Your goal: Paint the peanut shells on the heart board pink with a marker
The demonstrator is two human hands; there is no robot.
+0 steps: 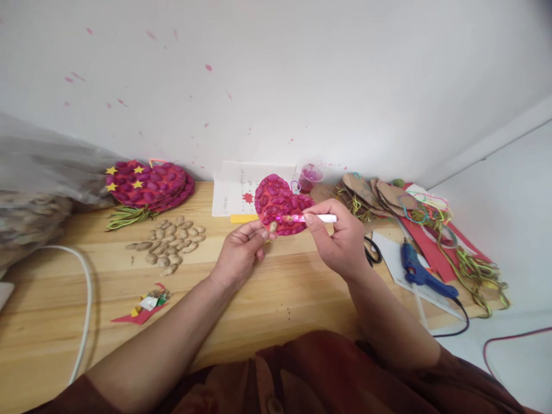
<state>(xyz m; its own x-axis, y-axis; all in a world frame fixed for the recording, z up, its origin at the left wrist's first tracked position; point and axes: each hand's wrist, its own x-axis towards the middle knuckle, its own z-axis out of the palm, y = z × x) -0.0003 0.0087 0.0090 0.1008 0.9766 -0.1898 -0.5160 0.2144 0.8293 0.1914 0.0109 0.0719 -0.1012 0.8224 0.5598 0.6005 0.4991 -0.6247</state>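
Note:
My left hand grips the lower left edge of a heart-shaped piece between thumb and fingers. Peanut shells painted magenta cover its red face. Beside my left thumb, one peanut on it is still bare tan. My right hand pinches a white-handled paintbrush, its pink-stained end pointing left across the lower part of the heart, close to the bare peanut. Whether the tip touches the peanut I cannot tell. Behind the heart stands a clear cup of magenta paint.
Loose peanuts and paper scraps lie left. Finished magenta pieces with yellow stars are stacked behind them. At right are cardboard pieces, a blue glue gun, scissors and green cords. A white cable curves at left.

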